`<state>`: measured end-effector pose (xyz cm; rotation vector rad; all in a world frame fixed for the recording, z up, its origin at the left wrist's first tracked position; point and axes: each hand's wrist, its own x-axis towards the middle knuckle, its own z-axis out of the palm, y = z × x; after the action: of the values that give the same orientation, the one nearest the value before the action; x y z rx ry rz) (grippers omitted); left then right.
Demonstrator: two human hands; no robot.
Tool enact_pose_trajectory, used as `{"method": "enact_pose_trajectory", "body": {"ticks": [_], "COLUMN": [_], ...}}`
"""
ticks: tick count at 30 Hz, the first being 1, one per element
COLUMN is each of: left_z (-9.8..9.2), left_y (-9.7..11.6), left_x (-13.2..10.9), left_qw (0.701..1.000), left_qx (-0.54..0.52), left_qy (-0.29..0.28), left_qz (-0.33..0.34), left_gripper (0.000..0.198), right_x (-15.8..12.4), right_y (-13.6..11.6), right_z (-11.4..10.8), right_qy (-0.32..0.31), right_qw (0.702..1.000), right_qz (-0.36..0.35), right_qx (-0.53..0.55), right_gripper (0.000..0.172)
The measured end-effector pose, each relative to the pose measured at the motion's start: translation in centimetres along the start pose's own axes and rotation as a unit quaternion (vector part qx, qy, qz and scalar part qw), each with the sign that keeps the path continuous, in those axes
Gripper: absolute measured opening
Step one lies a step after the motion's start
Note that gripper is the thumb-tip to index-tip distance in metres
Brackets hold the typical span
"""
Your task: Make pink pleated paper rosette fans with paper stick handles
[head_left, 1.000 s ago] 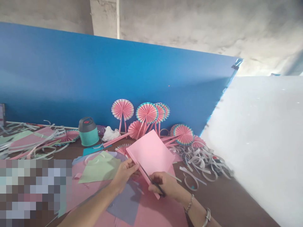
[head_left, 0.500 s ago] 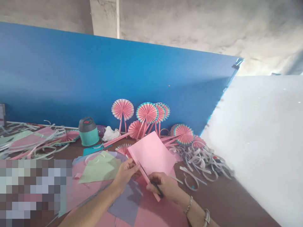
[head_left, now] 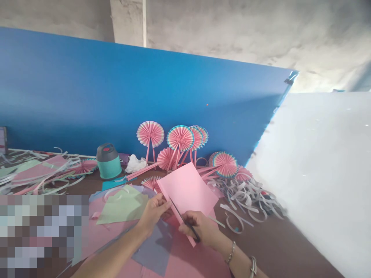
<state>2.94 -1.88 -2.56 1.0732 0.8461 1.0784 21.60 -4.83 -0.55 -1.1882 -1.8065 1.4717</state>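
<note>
Pink sheet (head_left: 189, 189) is up off the tabletop (head_left: 284, 247), left hand (head_left: 155, 212) pinching its left edge, right hand (head_left: 204, 229) gripping scissors (head_left: 191, 229) toward that edge's near end, blade lying lengthwise along it, tip pointing at left hand.

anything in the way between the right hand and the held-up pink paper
Only the scissors in the right hand, blades along the left edge of the pink paper; nothing else visible stands between.
</note>
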Motion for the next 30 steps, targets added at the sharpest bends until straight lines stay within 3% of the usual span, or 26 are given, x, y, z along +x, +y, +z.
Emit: {"method": "enact_pose_trajectory", "body": {"ticks": [8,13,18,24,30], "left_z": [-0.1,0.2,0.5,0.3,0.4], "left_y": [0.0,0.5,0.7,0.7,0.6], "left_x": [0.0,-0.4,-0.6,-0.5,-0.6], "left_qw": [1.000,0.997,0.995,0.994,0.996], "left_qx": [-0.004,-0.021,-0.045,-0.048,-0.052], "left_qy": [0.002,0.059,0.076,0.079,0.038], "left_qz": [-0.011,-0.039,-0.048,-0.059,-0.062], "left_gripper": [0.045,0.037,0.036,0.038,0.034], "right_x": [0.0,0.2,0.3,0.3,0.7], "right_y": [0.1,0.8,1.1,1.5,2.4], "right_z": [-0.1,-0.2,-0.2,0.0,0.2], "right_qy": [0.005,0.008,0.024,0.029,0.035], "right_qw": [1.000,1.000,0.999,0.999,0.999], "right_qz": [0.017,0.000,-0.006,-0.008,-0.021], "right_qx": [-0.003,-0.011,-0.035,-0.036,-0.033], "right_gripper": [0.044,0.045,0.044,0.037,0.036]}}
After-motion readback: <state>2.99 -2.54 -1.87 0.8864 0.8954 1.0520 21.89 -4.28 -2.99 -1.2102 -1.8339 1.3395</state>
